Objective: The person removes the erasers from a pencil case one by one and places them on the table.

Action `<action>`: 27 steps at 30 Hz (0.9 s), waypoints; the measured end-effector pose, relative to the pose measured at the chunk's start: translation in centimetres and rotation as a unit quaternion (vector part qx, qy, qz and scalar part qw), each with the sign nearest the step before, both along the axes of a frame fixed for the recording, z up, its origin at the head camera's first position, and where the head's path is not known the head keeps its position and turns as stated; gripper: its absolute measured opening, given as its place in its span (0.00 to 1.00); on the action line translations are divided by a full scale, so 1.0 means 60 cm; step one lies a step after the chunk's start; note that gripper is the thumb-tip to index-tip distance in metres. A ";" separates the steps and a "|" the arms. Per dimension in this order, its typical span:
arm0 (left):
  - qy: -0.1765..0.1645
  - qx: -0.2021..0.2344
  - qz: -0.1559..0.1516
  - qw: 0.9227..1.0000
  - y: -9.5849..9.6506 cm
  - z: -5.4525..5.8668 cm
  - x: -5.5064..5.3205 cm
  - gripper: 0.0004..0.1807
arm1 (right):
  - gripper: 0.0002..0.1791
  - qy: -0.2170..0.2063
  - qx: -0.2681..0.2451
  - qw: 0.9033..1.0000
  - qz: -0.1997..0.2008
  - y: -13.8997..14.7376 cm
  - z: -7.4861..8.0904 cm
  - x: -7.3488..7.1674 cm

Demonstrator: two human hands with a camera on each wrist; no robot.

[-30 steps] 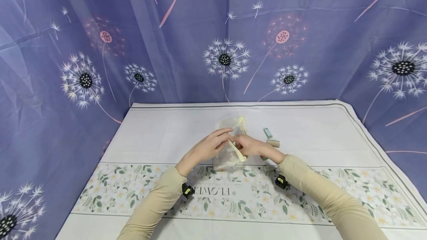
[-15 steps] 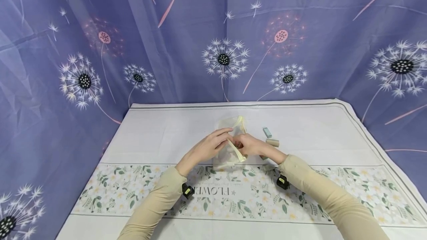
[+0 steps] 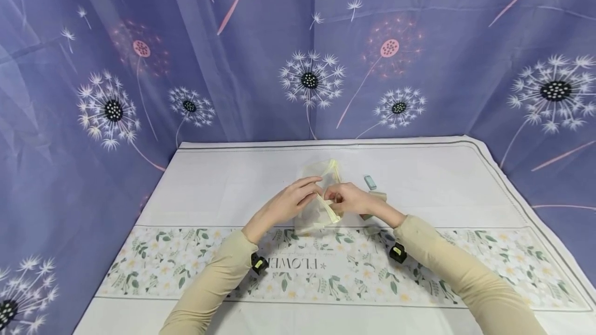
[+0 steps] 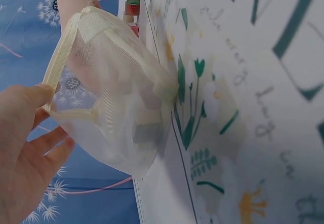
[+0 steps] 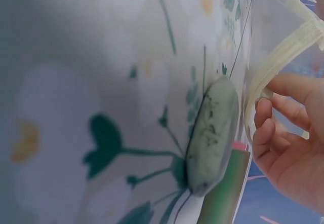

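Observation:
A see-through mesh pouch with pale yellow edging stands on the table, its mouth toward the right. My left hand holds the near edge of the mouth; in the left wrist view its thumb and fingers pinch the yellow edging. Through the mesh shows a pale block lying in the pouch. My right hand is at the mouth with curled fingers. In the right wrist view, that hand pinches a small pale greyish piece beside the edging, mostly hidden by the fingers.
Near the right wrist lie a pale green, dark-flecked rounded piece and a green block with a pink end. Farther back are a light blue block and a tan piece. A dandelion-print curtain hangs behind the table.
My right hand has shifted slightly and its fingertips show more at the pouch mouth. The left hand keeps its hold on the edge. The whole head view has drifted a little.

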State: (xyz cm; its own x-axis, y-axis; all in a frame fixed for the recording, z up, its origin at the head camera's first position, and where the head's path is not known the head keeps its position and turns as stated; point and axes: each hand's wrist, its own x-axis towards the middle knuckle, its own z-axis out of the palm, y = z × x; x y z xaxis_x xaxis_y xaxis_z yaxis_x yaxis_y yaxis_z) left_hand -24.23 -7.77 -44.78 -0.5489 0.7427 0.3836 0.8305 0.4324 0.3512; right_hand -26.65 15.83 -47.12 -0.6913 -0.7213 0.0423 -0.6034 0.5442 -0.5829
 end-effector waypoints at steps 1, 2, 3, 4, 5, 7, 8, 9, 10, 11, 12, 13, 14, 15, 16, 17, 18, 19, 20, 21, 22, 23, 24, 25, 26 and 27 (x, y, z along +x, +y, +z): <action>0.000 -0.001 0.001 1.000 0.000 0.000 0.000 0.10 | 0.08 0.001 -0.002 1.000 -0.003 0.001 0.000 0.001; -0.001 -0.002 0.001 1.000 0.000 0.000 -0.001 0.10 | 0.08 0.002 -0.003 1.000 -0.005 0.002 0.001 0.001; -0.001 -0.002 0.000 1.000 0.000 -0.001 -0.001 0.10 | 0.08 0.000 -0.003 1.000 -0.009 0.003 0.001 0.002; 0.000 -0.003 0.000 1.000 0.000 -0.001 -0.002 0.10 | 0.08 -0.002 -0.003 1.000 -0.012 0.004 0.001 0.002; 0.000 -0.002 -0.001 1.000 0.000 -0.002 -0.002 0.10 | 0.08 -0.001 -0.002 1.000 -0.013 0.005 0.001 0.003; 0.003 -0.002 0.001 1.000 0.000 -0.003 -0.003 0.10 | 0.08 0.001 0.002 1.000 -0.016 0.007 0.002 0.003; 0.004 -0.002 0.001 1.000 0.000 -0.004 -0.003 0.10 | 0.08 0.001 0.002 1.000 -0.017 0.008 0.002 0.004; 0.004 -0.002 0.002 1.000 0.001 -0.004 -0.002 0.10 | 0.08 0.000 0.002 1.000 -0.018 0.009 0.002 0.004; 0.004 -0.002 0.003 1.000 0.001 -0.004 -0.002 0.10 | 0.08 -0.001 0.001 1.000 -0.019 0.010 0.003 0.005; 0.003 -0.001 0.003 1.000 0.001 -0.003 -0.001 0.10 | 0.08 -0.003 0.001 1.000 -0.021 0.011 0.003 0.006; 0.002 -0.002 0.005 1.000 0.002 -0.003 -0.001 0.10 | 0.08 -0.005 0.001 1.000 -0.023 0.012 0.004 0.007; 0.000 -0.002 0.006 1.000 0.002 -0.003 0.000 0.10 | 0.08 -0.007 0.000 1.000 -0.024 0.013 0.005 0.007; -0.003 0.000 0.006 1.000 0.003 -0.002 0.000 0.10 | 0.09 -0.011 -0.001 1.000 -0.025 0.015 0.005 0.008; -0.006 0.002 0.007 1.000 0.004 -0.002 0.001 0.10 | 0.09 -0.014 -0.002 1.000 -0.025 0.017 0.005 0.008; -0.007 0.002 0.008 1.000 0.004 -0.002 0.001 0.10 | 0.09 -0.018 -0.002 1.000 -0.025 0.018 0.006 0.009; -0.008 0.002 0.009 1.000 0.004 -0.002 0.002 0.10 | 0.09 -0.020 -0.003 0.999 -0.025 0.020 0.006 0.009; -0.008 0.001 0.011 1.000 0.004 -0.002 0.002 0.10 | 0.09 -0.024 -0.004 0.999 -0.025 0.021 0.006 0.009; -0.008 0.002 0.012 1.000 0.005 -0.002 0.002 0.10 | 0.09 -0.026 -0.006 0.999 -0.025 0.023 0.006 0.009; -0.007 0.002 0.012 1.000 0.005 -0.003 0.002 0.10 | 0.08 -0.028 -0.008 0.999 -0.025 0.025 0.006 0.009; -0.005 0.002 0.013 1.000 0.005 -0.003 0.002 0.10 | 0.08 -0.029 -0.011 0.999 -0.025 0.026 0.007 0.009; -0.003 0.002 0.012 1.000 0.006 -0.003 0.002 0.10 | 0.08 -0.028 -0.014 0.999 -0.025 0.028 0.007 0.009; -0.002 0.003 0.011 1.000 0.006 -0.003 0.002 0.10 | 0.08 -0.029 -0.017 0.999 -0.025 0.029 0.008 0.009; -0.001 0.005 0.009 1.000 0.007 -0.003 0.001 0.10 | 0.09 -0.029 -0.021 0.999 -0.025 0.031 0.009 0.009; -0.002 0.006 0.007 1.000 0.008 -0.003 0.001 0.10 | 0.09 -0.029 -0.022 0.999 -0.026 0.033 0.009 0.010; -0.002 0.008 0.005 1.000 0.008 -0.003 0.002 0.10 | 0.09 -0.029 -0.023 0.999 -0.027 0.035 0.009 0.010; -0.003 0.009 0.003 1.000 0.009 -0.003 0.002 0.10 | 0.09 -0.029 -0.023 0.999 -0.028 0.037 0.009 0.010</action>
State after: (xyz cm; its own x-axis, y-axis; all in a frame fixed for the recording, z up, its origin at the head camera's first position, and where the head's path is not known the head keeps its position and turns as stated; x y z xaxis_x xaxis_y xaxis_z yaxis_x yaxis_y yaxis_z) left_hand -24.13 -7.25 -44.95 -0.5556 0.7323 0.3937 0.8259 0.4314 0.3631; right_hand -26.03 18.05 -46.57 -0.7323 -0.6802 0.0335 -0.5377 0.5473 -0.6414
